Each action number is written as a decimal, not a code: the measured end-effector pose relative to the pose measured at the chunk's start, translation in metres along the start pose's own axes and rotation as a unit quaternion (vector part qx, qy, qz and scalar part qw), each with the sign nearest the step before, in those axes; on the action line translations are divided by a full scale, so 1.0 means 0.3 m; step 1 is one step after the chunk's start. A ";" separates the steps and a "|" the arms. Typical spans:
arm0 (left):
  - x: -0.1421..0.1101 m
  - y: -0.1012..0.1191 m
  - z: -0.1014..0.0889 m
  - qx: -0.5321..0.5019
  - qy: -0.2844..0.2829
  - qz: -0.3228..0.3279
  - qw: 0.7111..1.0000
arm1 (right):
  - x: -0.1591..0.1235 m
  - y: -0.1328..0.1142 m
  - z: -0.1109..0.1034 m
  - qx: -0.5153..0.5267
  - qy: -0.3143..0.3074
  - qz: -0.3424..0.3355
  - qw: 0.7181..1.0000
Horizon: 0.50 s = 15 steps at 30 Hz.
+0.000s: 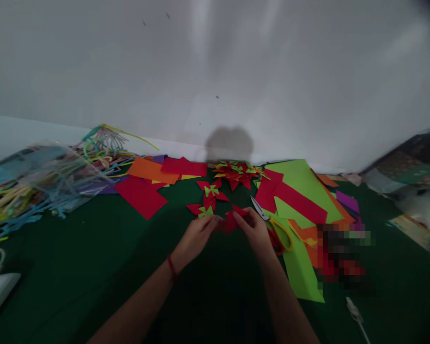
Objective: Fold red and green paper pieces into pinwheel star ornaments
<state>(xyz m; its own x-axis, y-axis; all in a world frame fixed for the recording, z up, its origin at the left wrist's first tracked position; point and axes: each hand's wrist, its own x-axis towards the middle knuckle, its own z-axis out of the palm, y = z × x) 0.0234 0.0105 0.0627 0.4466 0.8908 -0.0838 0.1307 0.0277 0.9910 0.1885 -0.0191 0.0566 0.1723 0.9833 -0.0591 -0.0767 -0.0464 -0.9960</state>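
Observation:
Between my thumb and fingers, my right hand (257,233) pinches a small folded red paper piece (231,222). My left hand (197,237) is closed at the piece's left side, its fingertips on a blurred reddish edge of it. Just beyond lie red paper flowers with green centres, one nearer flower (207,210) partly behind my left hand and a farther flower (212,190). Scissors (281,234) with yellow handles lie beside my right hand, blades pointing away to the left. Farther back is a heap of red and green paper flowers (234,173).
Red sheets (141,197) and an orange sheet (152,170) lie at back left, near bagged pipe cleaners (62,177). Green sheets (303,272) and a red strip (303,203) spread at right. A white power strip (0,294) and cable plug (354,309) sit near the front.

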 end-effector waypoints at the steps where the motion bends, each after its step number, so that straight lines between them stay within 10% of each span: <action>1: -0.009 -0.017 -0.021 -0.024 0.021 -0.008 0.999 | -0.007 0.025 -0.021 0.017 0.024 0.014 0.999; 7: -0.067 -0.116 -0.155 0.005 0.182 -0.038 0.982 | -0.047 0.167 -0.154 0.085 0.167 0.030 0.982; 15: -0.096 -0.150 -0.139 0.011 0.185 -0.044 0.982 | -0.059 0.141 -0.131 0.100 0.114 0.048 0.987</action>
<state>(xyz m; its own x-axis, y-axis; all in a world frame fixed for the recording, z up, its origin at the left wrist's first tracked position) -0.0323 0.0027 0.0248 0.0802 0.9892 -0.1223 0.1749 0.1069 0.9788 0.2209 -0.0455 0.0129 0.3695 0.9097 -0.1894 -0.2922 -0.0797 -0.9530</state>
